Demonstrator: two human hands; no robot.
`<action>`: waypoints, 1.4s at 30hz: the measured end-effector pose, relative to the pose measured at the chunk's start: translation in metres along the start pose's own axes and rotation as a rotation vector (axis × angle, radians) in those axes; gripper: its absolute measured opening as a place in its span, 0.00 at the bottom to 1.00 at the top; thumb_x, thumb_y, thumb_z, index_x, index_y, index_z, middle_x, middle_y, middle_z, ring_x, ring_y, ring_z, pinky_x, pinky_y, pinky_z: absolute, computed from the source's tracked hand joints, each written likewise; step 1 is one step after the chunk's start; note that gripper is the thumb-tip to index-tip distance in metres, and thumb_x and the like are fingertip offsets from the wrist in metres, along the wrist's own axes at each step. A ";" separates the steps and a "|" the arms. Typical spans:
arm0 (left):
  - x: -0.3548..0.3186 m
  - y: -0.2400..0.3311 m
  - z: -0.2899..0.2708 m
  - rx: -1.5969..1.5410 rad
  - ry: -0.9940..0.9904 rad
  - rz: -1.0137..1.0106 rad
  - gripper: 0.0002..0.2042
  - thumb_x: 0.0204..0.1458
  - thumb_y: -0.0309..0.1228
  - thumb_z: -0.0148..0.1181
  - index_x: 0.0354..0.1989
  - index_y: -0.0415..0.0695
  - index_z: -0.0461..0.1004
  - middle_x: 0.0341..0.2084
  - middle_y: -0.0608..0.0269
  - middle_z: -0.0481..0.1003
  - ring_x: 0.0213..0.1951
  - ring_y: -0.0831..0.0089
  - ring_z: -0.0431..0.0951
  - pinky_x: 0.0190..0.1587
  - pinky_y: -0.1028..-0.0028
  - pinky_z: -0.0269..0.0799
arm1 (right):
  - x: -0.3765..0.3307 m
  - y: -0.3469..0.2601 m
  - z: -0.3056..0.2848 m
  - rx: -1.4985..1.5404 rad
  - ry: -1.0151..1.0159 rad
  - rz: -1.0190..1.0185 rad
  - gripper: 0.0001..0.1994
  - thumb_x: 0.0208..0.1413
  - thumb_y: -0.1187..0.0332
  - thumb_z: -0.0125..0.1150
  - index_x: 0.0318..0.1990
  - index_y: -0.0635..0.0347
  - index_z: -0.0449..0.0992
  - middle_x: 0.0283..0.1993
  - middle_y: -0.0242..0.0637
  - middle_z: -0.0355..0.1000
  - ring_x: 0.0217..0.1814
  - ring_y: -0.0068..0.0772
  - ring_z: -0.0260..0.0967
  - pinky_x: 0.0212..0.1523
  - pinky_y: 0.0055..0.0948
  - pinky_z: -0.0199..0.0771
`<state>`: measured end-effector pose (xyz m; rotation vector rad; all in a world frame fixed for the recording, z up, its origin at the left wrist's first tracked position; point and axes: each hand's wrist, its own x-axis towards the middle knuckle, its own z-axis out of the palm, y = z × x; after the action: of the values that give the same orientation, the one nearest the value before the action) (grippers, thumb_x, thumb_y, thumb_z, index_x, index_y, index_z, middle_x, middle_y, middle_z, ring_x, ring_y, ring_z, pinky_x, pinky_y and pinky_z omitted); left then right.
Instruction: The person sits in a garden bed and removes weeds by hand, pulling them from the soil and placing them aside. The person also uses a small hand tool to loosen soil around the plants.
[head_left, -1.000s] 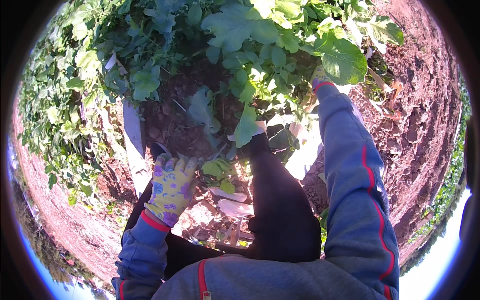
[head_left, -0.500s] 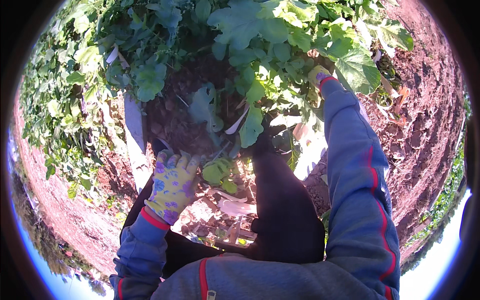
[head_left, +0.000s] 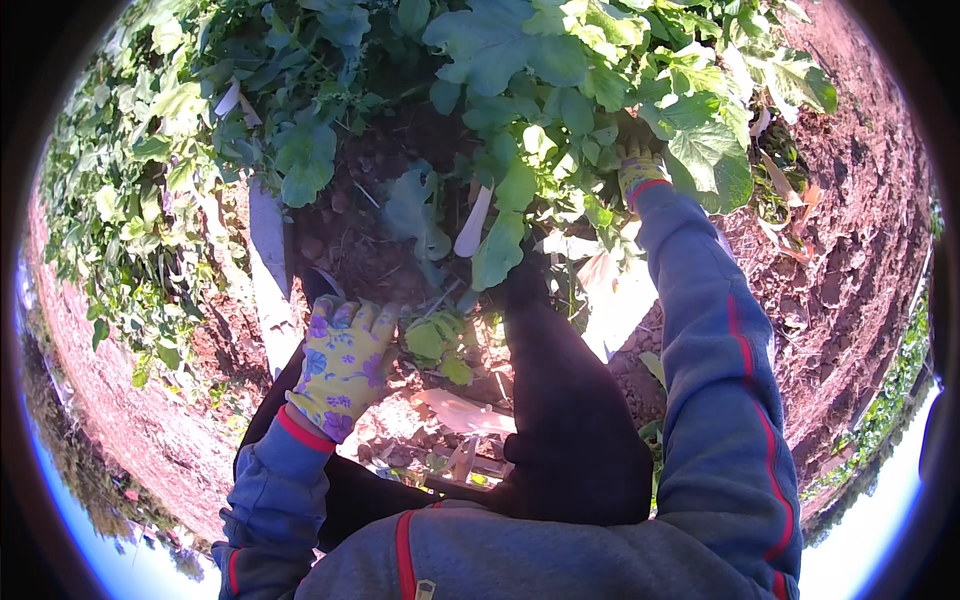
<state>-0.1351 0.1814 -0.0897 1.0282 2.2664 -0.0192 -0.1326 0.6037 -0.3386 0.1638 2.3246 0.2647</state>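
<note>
My left hand (head_left: 343,362), in a yellow glove with purple and blue flowers, lies over my bent left leg. Its fingers are stretched out and hold nothing. My right hand (head_left: 641,172), in a matching glove, reaches among broad green leaves (head_left: 701,150) of a low leafy crop. The base of its fingers shows them apart and extended; leaves and shade cover the tips. A pale, smooth, elongated piece (head_left: 474,222), possibly a leaf stalk or dry leaf, stands among the leaves between my arms. A drooping green leaf (head_left: 499,252) hangs beside it.
Dense plants (head_left: 130,190) fill the far side and left. Reddish-brown soil (head_left: 850,230) spreads to the right. A pale strip (head_left: 267,255) runs along the ground left of my legs. Dry leaves (head_left: 463,411) lie between my legs (head_left: 570,430).
My right hand has shifted slightly nearer and its fingers now point forward under the leaves. The pale piece near the middle stands more upright. My left hand stays almost still.
</note>
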 end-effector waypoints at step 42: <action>-0.008 0.004 0.005 0.010 0.045 0.028 0.25 0.44 0.34 0.62 0.54 0.45 0.68 0.46 0.56 0.73 0.52 0.58 0.71 0.60 0.55 0.55 | -0.030 -0.022 -0.015 1.928 0.612 0.070 0.15 0.63 0.63 0.48 0.52 0.63 0.68 0.42 0.38 0.74 0.47 0.36 0.72 0.47 0.32 0.70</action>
<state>-0.1258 0.1772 -0.0881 1.0758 2.2945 0.0045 -0.1236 0.5739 -0.3134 1.1539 2.2120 -2.1746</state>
